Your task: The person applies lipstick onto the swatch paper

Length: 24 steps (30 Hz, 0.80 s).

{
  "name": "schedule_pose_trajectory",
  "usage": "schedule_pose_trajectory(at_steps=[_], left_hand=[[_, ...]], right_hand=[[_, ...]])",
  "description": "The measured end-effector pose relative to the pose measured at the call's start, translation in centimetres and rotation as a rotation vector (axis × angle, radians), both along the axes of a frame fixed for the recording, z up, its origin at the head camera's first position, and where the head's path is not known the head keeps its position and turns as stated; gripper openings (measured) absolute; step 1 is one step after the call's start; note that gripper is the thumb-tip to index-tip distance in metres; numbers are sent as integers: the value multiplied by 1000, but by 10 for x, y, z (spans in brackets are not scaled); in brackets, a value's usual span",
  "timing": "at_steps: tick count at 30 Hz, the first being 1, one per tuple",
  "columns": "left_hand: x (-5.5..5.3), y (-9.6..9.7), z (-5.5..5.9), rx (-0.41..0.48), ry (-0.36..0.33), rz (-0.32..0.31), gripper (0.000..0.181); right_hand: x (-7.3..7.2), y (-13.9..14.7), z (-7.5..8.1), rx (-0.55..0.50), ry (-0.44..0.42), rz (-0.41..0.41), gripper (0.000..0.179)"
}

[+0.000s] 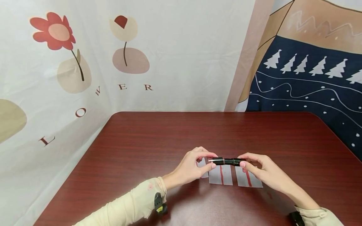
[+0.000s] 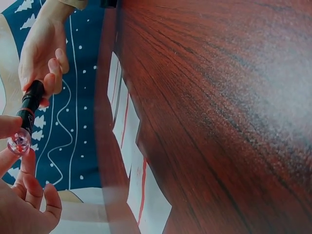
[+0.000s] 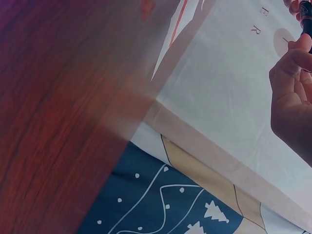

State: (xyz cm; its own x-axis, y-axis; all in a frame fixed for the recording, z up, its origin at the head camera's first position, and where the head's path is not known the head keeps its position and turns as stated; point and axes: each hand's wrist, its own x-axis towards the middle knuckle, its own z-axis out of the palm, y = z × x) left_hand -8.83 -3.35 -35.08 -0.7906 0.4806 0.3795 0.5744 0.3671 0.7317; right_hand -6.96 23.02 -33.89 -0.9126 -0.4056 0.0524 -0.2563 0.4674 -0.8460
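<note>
A slim black tube (image 1: 228, 161) with a clear rounded end, like a lipstick, is held level above the table by both hands. My left hand (image 1: 194, 163) pinches its clear left end between thumb and fingers. The right hand (image 1: 267, 171) grips the other end. In the left wrist view something red shows inside the clear end (image 2: 19, 143). Beneath the tube lie three white paper pieces, each with a red stroke: a left one (image 1: 204, 174) partly hidden by my left hand, a middle one (image 1: 214, 178) and a right one (image 1: 254, 182).
A dark red wood-grain table (image 1: 158, 135) lies under the papers. Behind it hangs a pale cloth (image 1: 181, 47) with printed flowers and letters; a dark blue cloth (image 1: 297, 84) with white trees is at the right. A dark band (image 1: 159, 202) circles the left wrist.
</note>
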Motion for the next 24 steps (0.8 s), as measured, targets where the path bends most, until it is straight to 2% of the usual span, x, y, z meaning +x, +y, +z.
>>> schedule_pose_trajectory(at_steps=[14, 24], left_hand=[[-1, 3, -7, -5, 8, -43, 25], [3, 5, -6, -37, -39, 9, 25]], right_hand=[[-1, 0, -6, 30, 43, 25, 20], [0, 0, -6, 47, 29, 14, 24]])
